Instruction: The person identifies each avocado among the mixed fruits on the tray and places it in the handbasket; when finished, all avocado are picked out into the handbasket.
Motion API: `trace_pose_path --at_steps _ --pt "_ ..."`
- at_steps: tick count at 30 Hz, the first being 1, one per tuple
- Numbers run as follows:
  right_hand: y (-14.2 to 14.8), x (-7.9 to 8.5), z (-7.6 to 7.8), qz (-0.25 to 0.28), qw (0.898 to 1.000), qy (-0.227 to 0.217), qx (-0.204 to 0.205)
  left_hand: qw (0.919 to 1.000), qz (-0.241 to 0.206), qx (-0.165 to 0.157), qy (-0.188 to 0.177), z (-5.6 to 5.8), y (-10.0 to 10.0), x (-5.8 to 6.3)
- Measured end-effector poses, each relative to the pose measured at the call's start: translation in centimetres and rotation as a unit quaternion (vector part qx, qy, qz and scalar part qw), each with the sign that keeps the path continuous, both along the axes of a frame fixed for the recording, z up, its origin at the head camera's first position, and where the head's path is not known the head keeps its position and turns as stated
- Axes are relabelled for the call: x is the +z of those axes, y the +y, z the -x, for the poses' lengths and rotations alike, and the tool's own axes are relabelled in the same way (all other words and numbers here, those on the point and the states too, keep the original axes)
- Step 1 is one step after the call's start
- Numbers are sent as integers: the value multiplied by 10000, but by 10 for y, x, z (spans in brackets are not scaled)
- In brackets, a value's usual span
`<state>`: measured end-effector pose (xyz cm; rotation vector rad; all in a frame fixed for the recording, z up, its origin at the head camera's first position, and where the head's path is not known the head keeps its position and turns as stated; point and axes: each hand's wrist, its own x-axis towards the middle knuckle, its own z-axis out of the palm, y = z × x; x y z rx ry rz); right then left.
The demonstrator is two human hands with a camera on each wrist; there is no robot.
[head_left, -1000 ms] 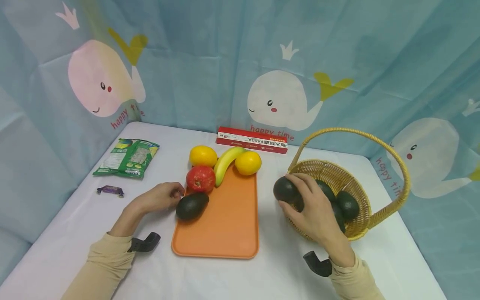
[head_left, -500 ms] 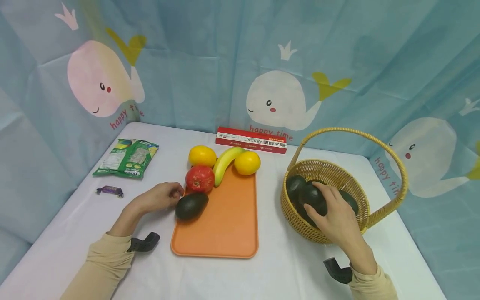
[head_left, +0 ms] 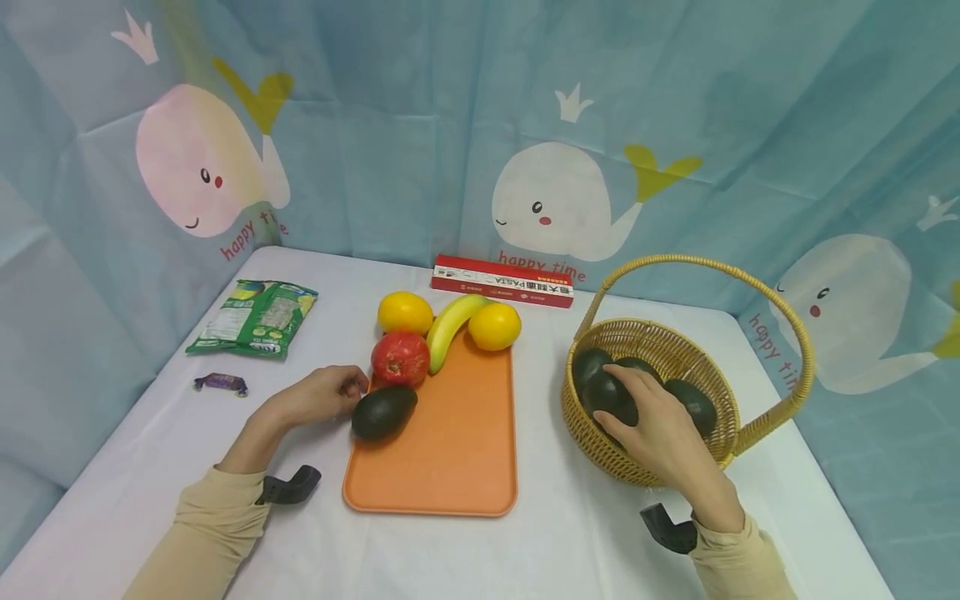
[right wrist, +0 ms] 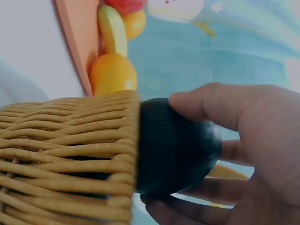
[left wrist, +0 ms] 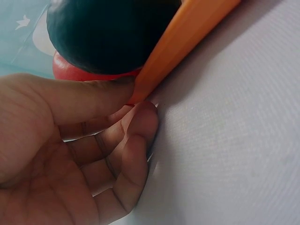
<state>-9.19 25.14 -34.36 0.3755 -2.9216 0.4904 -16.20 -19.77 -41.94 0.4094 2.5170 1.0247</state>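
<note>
My left hand (head_left: 322,393) pinches the left edge of the orange tray (head_left: 465,442); the left wrist view shows the thumb (left wrist: 101,96) on its rim and curled fingers below. Beside that thumb an avocado (head_left: 384,413) lies on the tray, with a red pomegranate-like fruit (head_left: 401,358) behind it. Over at the wicker basket (head_left: 603,454), my right hand (head_left: 663,429) grips a dark avocado (right wrist: 176,145) between thumb and fingers, and this one sits partly below the basket's rim. Several other avocados (head_left: 692,405) lie in the basket, some partly hidden by the hand.
Two yellow fruits (head_left: 495,326) and a banana (head_left: 452,329) occupy the tray's far end. Behind stands a red pasta box (head_left: 502,282). A green snack bag (head_left: 258,317) and a purple wrapped candy (head_left: 221,382) lie left. The basket's tall handle (head_left: 801,350) arches over it.
My right hand has carried its avocado from over the basket's left rim rightward into the basket, then slightly back left and lower. My left hand keeps its hold on the tray.
</note>
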Motion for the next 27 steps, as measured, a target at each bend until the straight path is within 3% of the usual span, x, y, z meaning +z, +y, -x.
trace_pose_path --at_steps 6,14,27 --pt "1 -17 13 -353 9991 -190 -142 10000 -27 1 -55 -1 -1 -2" --pt "-2 -27 21 -638 9958 586 -284 10000 -47 31 22 0 -1 -1" --pt "-6 -19 11 -338 9991 137 -232 10000 -42 26 -14 1 -1 -3"
